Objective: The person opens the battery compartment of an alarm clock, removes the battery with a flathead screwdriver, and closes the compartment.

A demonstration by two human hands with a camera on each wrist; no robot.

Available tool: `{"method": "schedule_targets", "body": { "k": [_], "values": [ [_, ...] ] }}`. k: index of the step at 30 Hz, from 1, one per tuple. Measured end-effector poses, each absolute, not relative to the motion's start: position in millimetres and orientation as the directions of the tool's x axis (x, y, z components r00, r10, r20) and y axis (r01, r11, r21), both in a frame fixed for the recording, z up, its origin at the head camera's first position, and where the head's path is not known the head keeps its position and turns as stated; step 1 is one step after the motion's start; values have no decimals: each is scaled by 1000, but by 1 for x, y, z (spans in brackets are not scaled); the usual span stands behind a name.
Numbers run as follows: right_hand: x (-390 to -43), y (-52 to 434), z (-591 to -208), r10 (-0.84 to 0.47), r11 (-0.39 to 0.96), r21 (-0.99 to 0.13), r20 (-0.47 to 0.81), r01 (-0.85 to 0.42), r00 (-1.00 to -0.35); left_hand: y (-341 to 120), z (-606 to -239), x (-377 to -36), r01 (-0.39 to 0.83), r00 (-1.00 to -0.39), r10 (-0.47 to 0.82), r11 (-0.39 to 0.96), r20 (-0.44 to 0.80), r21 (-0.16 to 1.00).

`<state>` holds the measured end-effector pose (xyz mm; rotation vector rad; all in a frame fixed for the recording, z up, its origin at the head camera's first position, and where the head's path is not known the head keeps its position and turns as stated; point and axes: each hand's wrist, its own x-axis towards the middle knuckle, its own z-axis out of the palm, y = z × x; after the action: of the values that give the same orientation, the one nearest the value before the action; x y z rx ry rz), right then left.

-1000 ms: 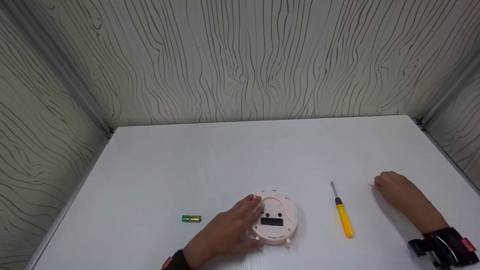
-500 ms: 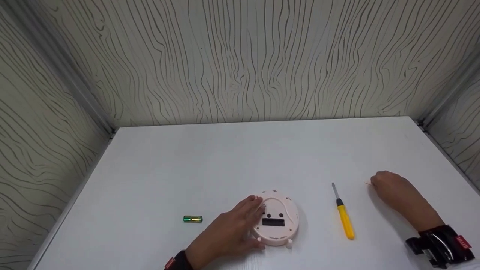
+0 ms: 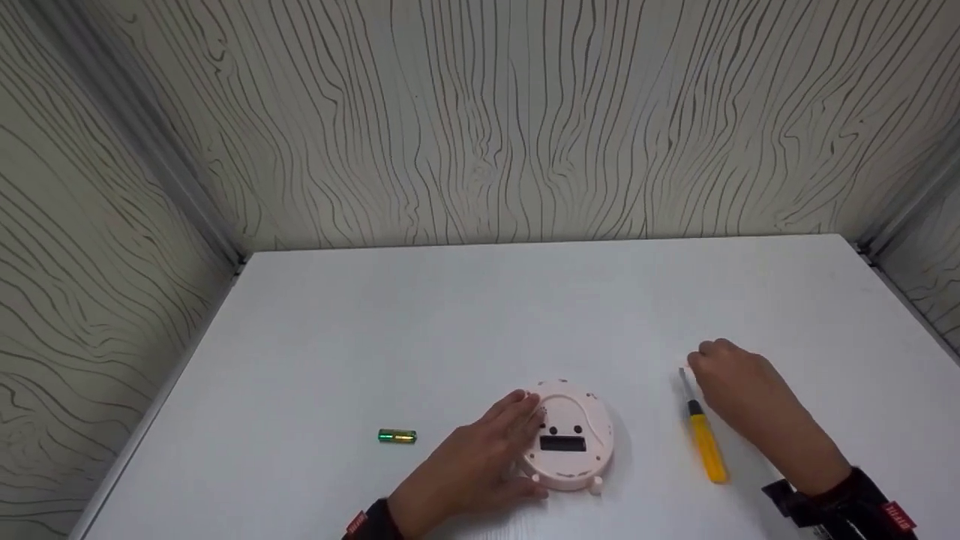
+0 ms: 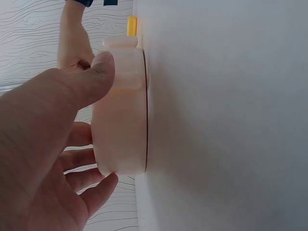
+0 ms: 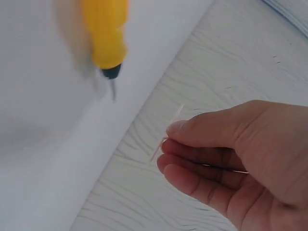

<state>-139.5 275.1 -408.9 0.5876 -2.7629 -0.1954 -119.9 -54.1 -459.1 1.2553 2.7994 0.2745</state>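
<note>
Table: a plain white table (image 3: 465,315) with a smooth matte top, filling the lower half of the head view.
Walls: pale panels (image 3: 480,120) with dark wavy wood-grain lines enclose the table at the back and both sides.
Corners: grey metal strips (image 3: 196,196) join the panels.
Light: soft and even.
</note>
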Motion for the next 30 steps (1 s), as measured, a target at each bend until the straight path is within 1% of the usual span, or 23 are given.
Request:
{"method": "schedule_targets", "body": {
  "k": [4, 8, 15, 19, 25, 30],
  "values": [
    [-134, 255, -401, -431, 899, 215, 272, -383, -860, -53, -458, -120, 737, -666, 745, 652, 27, 176],
    [-128, 236, -394, -442, 894, 211, 281, -395, -852, -54, -458, -121, 738, -665, 746, 650, 32, 178],
    [-115, 204, -386, -480, 875, 212, 282, -434, -830, -53, -458, -121, 737, -665, 747, 652, 13, 179],
    [-106, 187, -383, -503, 861, 224, 235, -457, -832, -52, -457, -121, 740, -661, 750, 649, 11, 175],
    [-96, 170, -379, -530, 840, 204, 103, -503, -842, -52, -458, -120, 741, -661, 750, 646, 31, 180],
    [-90, 162, -381, -577, 805, 199, 48, -558, -815, -52, -457, -120, 747, -659, 751, 645, 50, 163]
  ]
}}
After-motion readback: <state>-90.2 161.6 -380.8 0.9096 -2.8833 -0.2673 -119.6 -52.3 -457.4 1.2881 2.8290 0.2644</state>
